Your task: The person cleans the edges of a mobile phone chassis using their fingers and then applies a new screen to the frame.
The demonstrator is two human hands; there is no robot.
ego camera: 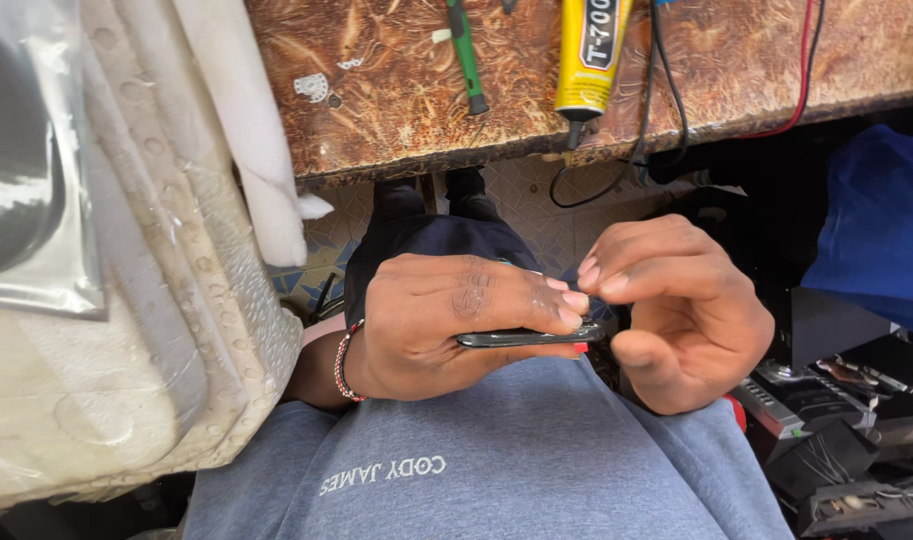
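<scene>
My left hand [427, 325] grips a thin dark phone [527, 337] edge-on, fingers wrapped over its top and thumb beneath, holding it flat above my lap. My right hand [677, 310] holds nothing I can make out; its fingertips [592, 275] are pinched narrow and touch the phone's right end. A beaded bracelet [345, 360] circles my left wrist. Beyond the hands, a worn wooden workbench [397, 90] carries a yellow glue tube [589, 55], a green screwdriver [467, 55] and black and red wires [667, 100]. Bubble-wrap packaging [157, 300] hangs at left.
</scene>
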